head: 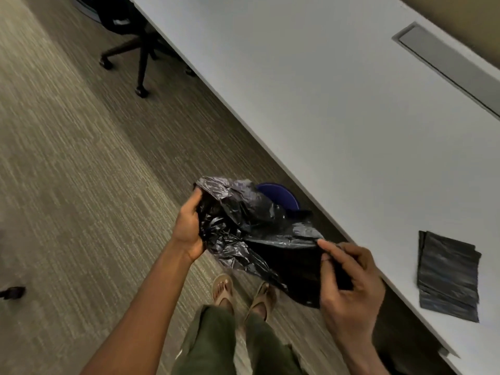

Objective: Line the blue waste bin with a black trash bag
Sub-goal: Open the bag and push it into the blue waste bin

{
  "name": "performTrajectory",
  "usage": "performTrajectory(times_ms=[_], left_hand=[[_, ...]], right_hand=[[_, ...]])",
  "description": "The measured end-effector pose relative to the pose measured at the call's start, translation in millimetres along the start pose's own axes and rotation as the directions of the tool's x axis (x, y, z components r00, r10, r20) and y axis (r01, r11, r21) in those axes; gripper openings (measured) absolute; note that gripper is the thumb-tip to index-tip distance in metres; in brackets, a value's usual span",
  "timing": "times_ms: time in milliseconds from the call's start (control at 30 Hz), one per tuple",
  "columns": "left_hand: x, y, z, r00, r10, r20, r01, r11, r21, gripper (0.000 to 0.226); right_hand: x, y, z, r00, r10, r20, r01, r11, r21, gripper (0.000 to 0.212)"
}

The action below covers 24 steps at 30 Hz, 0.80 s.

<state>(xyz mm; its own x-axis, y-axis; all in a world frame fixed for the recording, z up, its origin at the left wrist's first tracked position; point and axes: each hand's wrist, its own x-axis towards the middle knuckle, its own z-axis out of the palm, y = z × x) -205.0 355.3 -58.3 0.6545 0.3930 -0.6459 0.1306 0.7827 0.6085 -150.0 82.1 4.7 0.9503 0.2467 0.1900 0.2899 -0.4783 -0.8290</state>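
Both the left hand (pixel 189 226) and right hand (pixel 349 277) are clamped on the bag (pixel 251 234); still crumpled, it could miss the bin (pixel 281 194) by the desk (pixel 324 104) edge.

I can read no text, label, brand or number anywhere here. Nothing I see carries legible writing or signs.

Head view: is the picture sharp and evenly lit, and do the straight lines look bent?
Head view: dim and soft overall; the desk is the brightest area, the carpet darkens toward the corners. The black trash bag shows pale glare on its wrinkles, while its part near the right hand is nearly featureless black. The desk edge bows slightly, a wide-angle effect. The left hand looks slightly blurred.
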Motion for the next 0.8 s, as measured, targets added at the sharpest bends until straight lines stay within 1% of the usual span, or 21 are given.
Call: performTrajectory(times_ms=[67,100,167,233,267,367,433,500,567,633,667,700,767,800], left_hand=[[22.7,-17.1,-8.3,0.993,-0.027,-0.115,0.039,0.994,0.103,0.053],[35.0,-27.1,-12.2,0.982,-0.015,-0.190,0.048,0.984,0.169,0.048],[60.2,-47.5,-22.0,0.938,0.053,-0.342,0.047,0.960,0.278,0.035],[89.5,-67.4,-36.6,0.893,0.097,-0.440,0.059,0.943,0.327,0.028],[104.6,-76.8,-45.5,0.877,0.115,-0.466,0.067,0.931,0.358,0.027],[143.5,-103.3,-74.3,0.855,0.186,-0.484,0.095,0.861,0.500,0.024],[160.4,-119.0,-89.9,0.850,0.210,-0.483,0.120,0.816,0.565,0.026],[175.1,-136.4,-109.5,0.846,0.194,-0.497,0.167,0.788,0.593,0.032],[190.7,-153.4,-130.5,0.840,0.148,-0.522,0.218,0.790,0.573,0.039],[207.0,-169.0,-152.8,0.836,0.110,-0.538,0.243,0.805,0.541,0.041],[215.3,-174.7,-161.4,0.837,0.105,-0.537,0.238,0.814,0.529,0.041],[221.2,-177.3,-165.0,0.834,0.107,-0.541,0.233,0.820,0.522,0.040],[230.7,-176.7,-162.8,0.824,0.144,-0.548,0.214,0.817,0.535,0.038],[236.8,-175.8,-160.2,0.817,0.176,-0.548,0.206,0.800,0.564,0.034]], right_hand=[[-7.7,27.9,22.5,0.999,-0.011,0.040,0.013,0.999,-0.043,0.035],[-12.7,45.6,36.2,0.997,-0.016,0.074,0.022,0.997,-0.069,0.036],[-21.1,82.9,66.3,0.992,-0.012,0.123,0.028,0.991,-0.134,0.038],[-23.6,118.9,95.1,0.989,0.052,0.142,-0.027,0.984,-0.177,0.039],[-22.2,135.0,108.2,0.984,0.109,0.138,-0.082,0.978,-0.190,0.039],[-13.8,176.5,141.3,0.957,0.267,0.112,-0.248,0.956,-0.155,0.036],[-7.6,201.8,157.8,0.921,0.378,0.094,-0.365,0.923,-0.124,0.034],[-3.9,227.7,171.5,0.848,0.526,0.068,-0.517,0.848,-0.120,0.034],[-2.6,252.4,180.3,0.753,0.657,0.015,-0.650,0.748,-0.130,0.034],[1.7,270.4,186.0,0.682,0.731,-0.022,-0.729,0.675,-0.114,0.027],[5.4,278.7,189.0,0.661,0.750,-0.032,-0.748,0.654,-0.119,0.023],[10.2,285.9,191.6,0.652,0.757,-0.037,-0.755,0.644,-0.124,0.021],[21.8,301.5,197.5,0.718,0.696,-0.031,-0.692,0.708,-0.143,0.027],[28.0,309.9,199.8,0.742,0.670,-0.031,-0.666,0.730,-0.152,0.030]])
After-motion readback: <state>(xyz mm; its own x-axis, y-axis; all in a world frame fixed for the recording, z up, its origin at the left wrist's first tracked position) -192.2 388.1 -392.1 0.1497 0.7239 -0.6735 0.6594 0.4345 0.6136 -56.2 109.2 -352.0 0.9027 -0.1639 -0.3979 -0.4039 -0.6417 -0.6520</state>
